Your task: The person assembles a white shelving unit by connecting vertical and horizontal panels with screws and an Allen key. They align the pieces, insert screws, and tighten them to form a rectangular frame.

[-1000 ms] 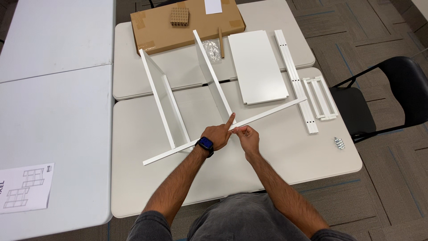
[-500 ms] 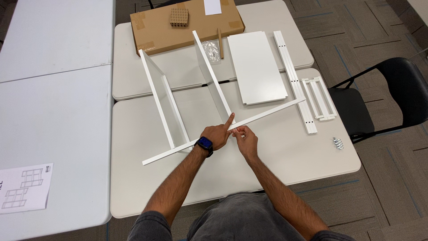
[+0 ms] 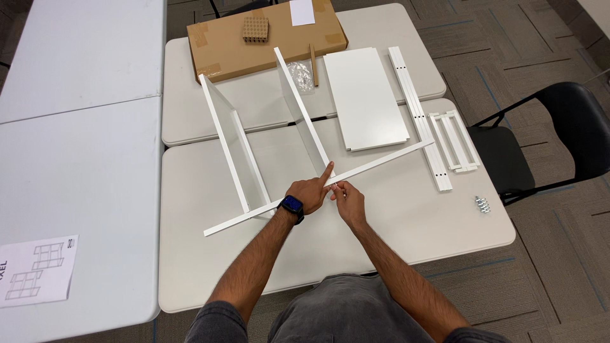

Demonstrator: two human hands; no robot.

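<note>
Left hand [image 3: 309,190], smartwatch [image 3: 292,205] on the wrist, is resting on the long white rail [image 3: 318,180] with the index finger pointing up along the middle upright panel [image 3: 302,114]; other fingers are curled, not gripping anything that shows. Right hand [image 3: 347,199] is sitting just beside it, fingertips pinched together at the rail's edge, maybe on a small fitting, too small to tell. The rail is lying diagonally across the near white table [image 3: 406,222], low left to upper right, running past the near ends of two white panels standing on edge: the middle one and a left panel [image 3: 223,136]. A flat white board [image 3: 365,98] is lying right of those, then a drilled white strip [image 3: 419,117] and a bundle of short white rails [image 3: 452,141]. Small metal screws [image 3: 482,204] are sitting near the table's right edge. A cardboard box [image 3: 267,38] is lying on the far table with a clear plastic bag [image 3: 300,73] in front. An instruction sheet [image 3: 35,270] is lying on the left table. A black chair [image 3: 559,143] is standing at right.
</note>
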